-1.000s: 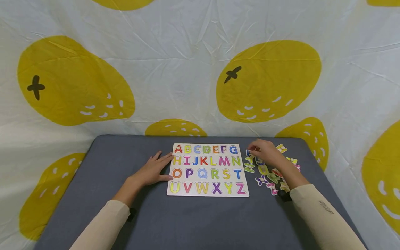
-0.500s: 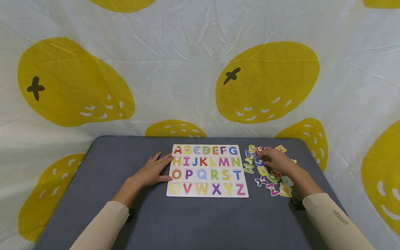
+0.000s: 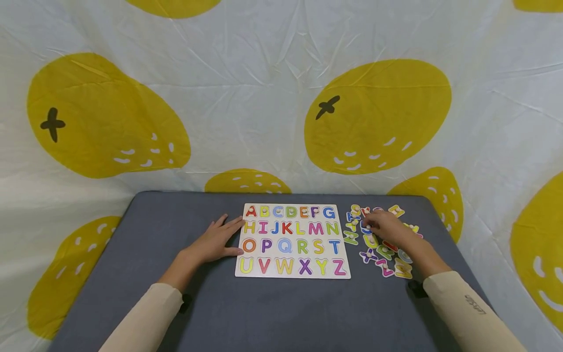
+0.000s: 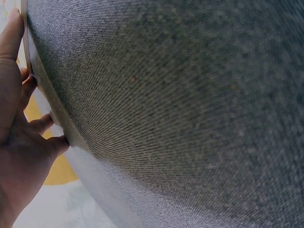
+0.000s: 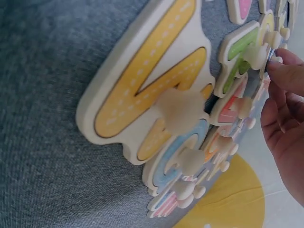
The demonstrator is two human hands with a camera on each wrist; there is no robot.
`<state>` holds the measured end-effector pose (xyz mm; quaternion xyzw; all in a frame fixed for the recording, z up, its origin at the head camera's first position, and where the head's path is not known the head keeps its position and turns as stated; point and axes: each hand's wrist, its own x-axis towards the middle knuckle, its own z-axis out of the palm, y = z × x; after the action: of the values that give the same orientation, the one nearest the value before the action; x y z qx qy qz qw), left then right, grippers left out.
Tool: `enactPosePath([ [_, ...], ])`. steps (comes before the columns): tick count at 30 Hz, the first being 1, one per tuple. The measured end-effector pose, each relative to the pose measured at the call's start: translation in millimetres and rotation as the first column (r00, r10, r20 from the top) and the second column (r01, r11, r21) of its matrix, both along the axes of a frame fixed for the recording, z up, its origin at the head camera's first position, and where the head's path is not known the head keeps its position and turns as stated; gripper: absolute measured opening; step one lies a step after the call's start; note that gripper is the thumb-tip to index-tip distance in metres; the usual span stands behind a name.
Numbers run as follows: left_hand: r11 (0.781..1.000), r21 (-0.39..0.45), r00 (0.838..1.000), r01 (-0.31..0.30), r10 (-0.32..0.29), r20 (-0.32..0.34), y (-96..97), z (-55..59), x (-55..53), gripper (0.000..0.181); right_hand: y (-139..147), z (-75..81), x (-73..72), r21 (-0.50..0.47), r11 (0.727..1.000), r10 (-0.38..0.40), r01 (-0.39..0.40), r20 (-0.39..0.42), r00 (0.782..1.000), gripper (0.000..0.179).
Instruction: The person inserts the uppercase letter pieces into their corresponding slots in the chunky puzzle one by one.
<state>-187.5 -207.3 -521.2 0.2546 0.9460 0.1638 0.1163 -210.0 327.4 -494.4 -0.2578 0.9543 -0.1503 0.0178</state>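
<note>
While a grey table (image 3: 281, 313) is bearing an alphabet puzzle board (image 3: 271, 275), knobbed letter pieces (image 3: 384, 252) are lying at the board's three o'clock. The left hand (image 3: 215, 240), spread and holding nothing, is touching the board's nine o'clock edge; the curled right hand (image 3: 386, 228) is pinching a blue letter piece (image 3: 365, 228) at the pieces' ten o'clock.

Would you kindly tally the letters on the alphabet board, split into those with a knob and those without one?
Knobbed letters, A to F: 6
Knobless letters, G to Z: 20
Total: 26
</note>
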Motion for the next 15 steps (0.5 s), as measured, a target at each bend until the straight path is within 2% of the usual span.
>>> enactPosePath([
  [8,1.0,0.0,1.0,0.002,-0.002,0.004,0.5,-1.6,0.5,0.093,-5.2,9.8,7.8,-0.019,0.998,-0.053,0.054,0.034,0.998,0.011],
  [15,1.0,0.007,1.0,-0.002,0.002,-0.002,0.0,-2.3,0.5,0.093,-24.9,17.7,8.0,-0.03,0.996,-0.079,0.081,0.069,0.994,0.009],
])
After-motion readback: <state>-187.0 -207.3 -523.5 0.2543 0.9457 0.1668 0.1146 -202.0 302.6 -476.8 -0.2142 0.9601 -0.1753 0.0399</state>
